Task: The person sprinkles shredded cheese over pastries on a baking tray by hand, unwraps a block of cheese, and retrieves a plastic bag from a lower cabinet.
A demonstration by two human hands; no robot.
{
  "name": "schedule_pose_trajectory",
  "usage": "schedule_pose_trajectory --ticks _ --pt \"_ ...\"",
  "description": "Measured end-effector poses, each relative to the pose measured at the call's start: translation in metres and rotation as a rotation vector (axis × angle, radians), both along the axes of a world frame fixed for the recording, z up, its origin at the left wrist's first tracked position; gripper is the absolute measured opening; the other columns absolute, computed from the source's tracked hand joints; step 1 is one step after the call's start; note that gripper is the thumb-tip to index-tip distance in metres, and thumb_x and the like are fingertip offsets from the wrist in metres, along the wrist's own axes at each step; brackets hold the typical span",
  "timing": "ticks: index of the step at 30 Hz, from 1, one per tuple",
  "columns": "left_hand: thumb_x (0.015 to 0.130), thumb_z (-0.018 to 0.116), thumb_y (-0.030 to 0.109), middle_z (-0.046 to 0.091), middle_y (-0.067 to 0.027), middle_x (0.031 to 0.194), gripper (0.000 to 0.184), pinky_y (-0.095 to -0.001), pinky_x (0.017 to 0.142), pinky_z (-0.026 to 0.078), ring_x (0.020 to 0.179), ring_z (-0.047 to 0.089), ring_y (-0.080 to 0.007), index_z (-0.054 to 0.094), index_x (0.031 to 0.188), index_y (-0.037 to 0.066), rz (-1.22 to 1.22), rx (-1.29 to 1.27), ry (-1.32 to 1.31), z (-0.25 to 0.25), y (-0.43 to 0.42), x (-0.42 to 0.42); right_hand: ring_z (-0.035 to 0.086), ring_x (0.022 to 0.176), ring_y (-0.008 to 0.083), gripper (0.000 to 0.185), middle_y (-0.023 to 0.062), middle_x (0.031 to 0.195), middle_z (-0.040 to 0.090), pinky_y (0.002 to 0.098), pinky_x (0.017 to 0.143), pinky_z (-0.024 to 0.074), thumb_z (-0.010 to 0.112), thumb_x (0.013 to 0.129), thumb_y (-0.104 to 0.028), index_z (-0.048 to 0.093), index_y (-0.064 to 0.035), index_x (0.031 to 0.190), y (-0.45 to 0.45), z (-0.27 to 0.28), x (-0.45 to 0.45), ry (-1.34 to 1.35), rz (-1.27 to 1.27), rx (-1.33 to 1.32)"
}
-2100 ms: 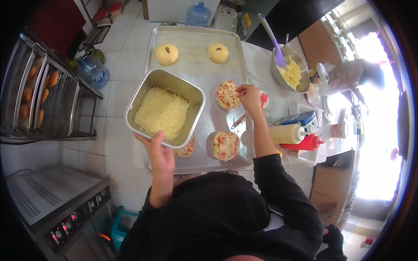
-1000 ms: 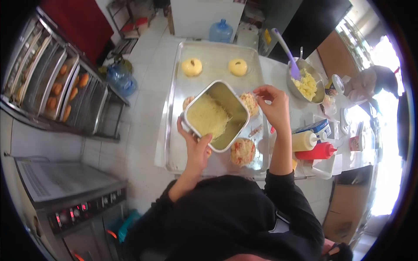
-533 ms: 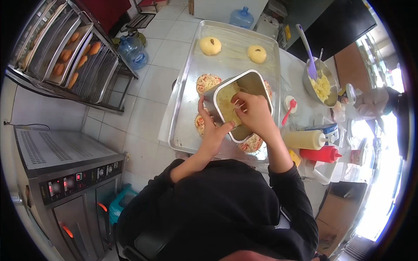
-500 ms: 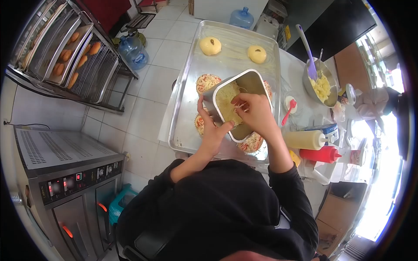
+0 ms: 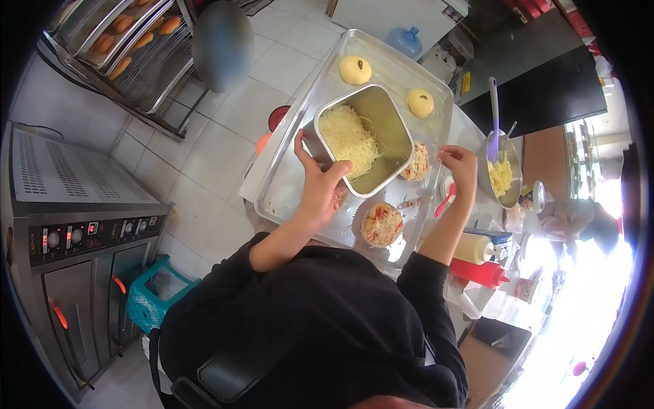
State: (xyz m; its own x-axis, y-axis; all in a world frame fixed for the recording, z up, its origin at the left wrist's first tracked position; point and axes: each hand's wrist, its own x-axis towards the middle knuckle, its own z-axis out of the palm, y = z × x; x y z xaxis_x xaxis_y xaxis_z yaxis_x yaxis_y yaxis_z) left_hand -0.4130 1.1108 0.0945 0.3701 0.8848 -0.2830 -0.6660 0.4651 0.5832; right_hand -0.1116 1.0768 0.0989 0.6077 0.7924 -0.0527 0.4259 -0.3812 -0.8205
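1. main change: the right hand [image 5: 460, 165] was inside the metal pan [image 5: 392, 129] half a second ago; now it is out, raised by the right rim of the baking tray [image 5: 286, 191], just beside a topped bun [image 5: 418, 162].
2. its fingers are curled, the thumb close to the fingertips; i cannot tell whether they meet or pinch any shreds.
3. the left hand [image 5: 320, 189] grips the pan firmly, thumb hooked over the rim and other fingers against the outer wall. the pan is held tilted above the middle of the tray.
4. with the right hand gone from the pan, the heap of pale shreds [image 5: 347, 140] shows openly, lying toward the pan's left side.
5. the two plain buns [image 5: 355, 69] [image 5: 420, 103], each with a dark spot, remain at the tray's far end without shreds. another topped bun, in a paper cup [image 5: 357, 221], sits toward the tray's near right corner, its pale and red topping visible.
6. for the work in hand, this looks like the part of the round spent away from the pan, over the tray's right side; plenty of shreds seem left.
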Motion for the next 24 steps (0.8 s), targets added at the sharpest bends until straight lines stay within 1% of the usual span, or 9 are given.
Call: schedule_pose_trajectory --ticks 3,6,8,10,13,14,17,20,24 --pt "0.076 0.055 -0.002 0.038 -0.0149 0.115 0.093 -0.0292 0.062 0.049 0.09 0.053 -0.0161 -0.01 0.137 0.027 0.029 0.022 -0.007 -0.007 0.005 -0.001 0.062 0.063 0.0161 0.021 0.0089 0.066 0.065 0.0266 0.062 0.0485 0.064 0.06 -0.005 0.068 -0.0007 0.08 0.003 -0.057 0.023 -0.185 -0.085 -0.154" --pt "0.076 0.055 -0.001 0.036 -0.0151 0.118 0.094 -0.0335 0.067 0.05 0.096 0.05 -0.0184 -0.01 0.137 0.027 0.053 0.026 -0.015 -0.006 0.007 -0.004 0.063 0.063 0.0201 0.022 0.0097 0.067 0.065 0.0291 0.064 0.0491 0.063 0.058 -0.007 0.069 -0.0039 0.079 0.006 -0.083 0.031 -0.319 -0.119 -0.227" --pt "0.076 0.056 0.0 0.033 -0.0157 0.12 0.094 -0.0377 0.072 0.05 0.101 0.048 -0.0206 -0.01 0.137 0.027 0.042 0.035 0.009 -0.012 0.008 -0.007 0.064 0.064 0.0212 0.021 0.0097 0.067 0.066 0.0299 0.064 0.0493 0.064 0.058 -0.009 0.07 -0.0055 0.078 0.005 -0.087 0.035 -0.356 -0.144 -0.221" --pt "0.076 0.056 0.001 0.032 -0.0162 0.121 0.094 -0.0414 0.076 0.049 0.104 0.046 -0.022 -0.01 0.137 0.028 0.053 0.031 0.014 -0.009 0.008 -0.007 0.064 0.065 0.0212 0.02 0.0094 0.068 0.066 0.0301 0.064 0.0494 0.065 0.058 -0.01 0.07 -0.0066 0.077 0.011 -0.074 0.025 -0.345 -0.173 -0.161" --pt "0.076 0.056 0.002 0.03 -0.0167 0.122 0.093 -0.0461 0.079 0.047 0.108 0.043 -0.0237 -0.009 0.138 0.028 0.049 0.05 -0.003 -0.005 0.009 -0.006 0.063 0.061 0.0138 0.021 0.0085 0.067 0.066 0.0258 0.06 0.0505 0.065 0.061 -0.005 0.07 -0.0019 0.081 0.024 -0.065 0.017 -0.28 -0.145 -0.142" --pt "0.076 0.056 0.002 0.03 -0.0169 0.122 0.093 -0.0475 0.08 0.046 0.109 0.042 -0.0242 -0.008 0.138 0.028 0.051 0.06 -0.014 -0.005 0.01 -0.007 0.063 0.061 0.0136 0.02 0.0084 0.066 0.066 0.0259 0.06 0.0501 0.065 0.061 -0.005 0.07 -0.0027 0.081 0.024 -0.067 0.015 -0.3 -0.11 -0.166" --pt "0.076 0.056 0.002 0.03 -0.0169 0.122 0.093 -0.0478 0.081 0.045 0.109 0.042 -0.0246 -0.008 0.138 0.028 0.028 0.049 0.013 -0.003 0.01 -0.008 0.062 0.06 0.0139 0.021 0.0084 0.066 0.066 0.0271 0.06 0.0485 0.065 0.062 -0.007 0.071 -0.0059 0.081 0.024 -0.074 0.012 -0.352 0.01 -0.292" --pt "0.076 0.056 0.003 0.029 -0.0169 0.122 0.093 -0.0486 0.081 0.045 0.111 0.041 -0.0252 -0.008 0.138 0.028 0.032 0.051 0.022 -0.003 0.009 -0.009 0.062 0.06 0.0153 0.021 0.009 0.067 0.066 0.0274 0.06 0.0484 0.063 0.061 -0.005 0.071 -0.0062 0.08 0.02 -0.073 0.003 -0.346 0.048 -0.329" --pt "0.075 0.056 0.003 0.028 -0.0171 0.124 0.092 -0.0488 0.081 0.045 0.112 0.039 -0.026 -0.007 0.137 0.028 0.035 0.049 0.01 -0.001 0.008 -0.01 0.062 0.061 0.0158 0.02 0.0085 0.067 0.066 0.0282 0.061 0.0486 0.063 0.059 -0.004 0.071 -0.0064 0.078 0.017 -0.076 0.001 -0.354 -0.035 -0.199"
